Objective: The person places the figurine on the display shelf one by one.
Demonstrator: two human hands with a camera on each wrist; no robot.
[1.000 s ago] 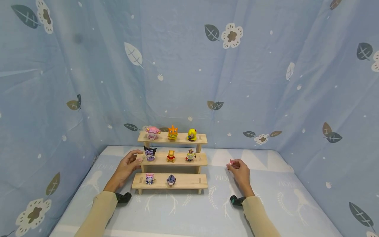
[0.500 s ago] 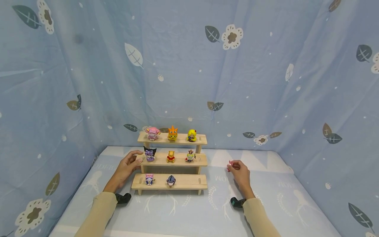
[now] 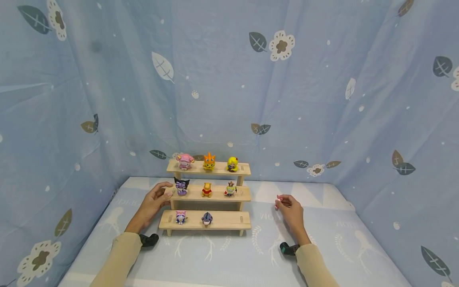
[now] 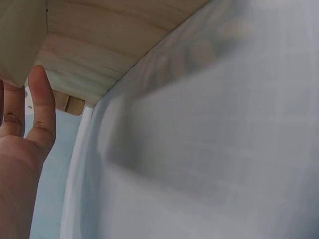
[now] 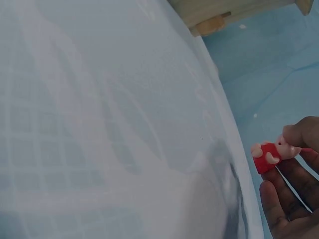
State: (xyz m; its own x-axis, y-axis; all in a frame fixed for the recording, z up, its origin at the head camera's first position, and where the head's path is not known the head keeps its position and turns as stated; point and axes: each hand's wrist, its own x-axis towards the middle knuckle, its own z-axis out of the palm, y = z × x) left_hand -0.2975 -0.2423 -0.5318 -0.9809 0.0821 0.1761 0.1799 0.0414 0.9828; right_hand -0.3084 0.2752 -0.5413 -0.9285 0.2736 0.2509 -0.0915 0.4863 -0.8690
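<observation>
My left hand (image 3: 152, 205) grips the left end of the middle tier of a wooden three-step display stand (image 3: 218, 193). In the left wrist view its fingers (image 4: 44, 107) reach up against the wood; the thumb is hidden there. Off to the right of the stand, my right hand (image 3: 292, 209) pinches a small pink pig figurine (image 5: 269, 155) in red clothes by its head, above the table. On the bottom tier stand a pink-hooded figurine (image 3: 181, 217) and a blue-grey donkey figurine (image 3: 206, 219), with bare wood to their right.
The middle tier bears a black-eared figurine (image 3: 181, 186), a yellow bear in red (image 3: 206, 190) and a crowned figurine (image 3: 230, 189). On top are pink (image 3: 185, 162), orange (image 3: 209, 162) and yellow-haired (image 3: 232, 164) figurines. A blue curtain (image 3: 229, 91) surrounds the cloth-covered table (image 3: 258, 255).
The pig figurine has turned slightly in my right fingers, so more of it shows below the fingertips. My left hand keeps its place on the stand.
</observation>
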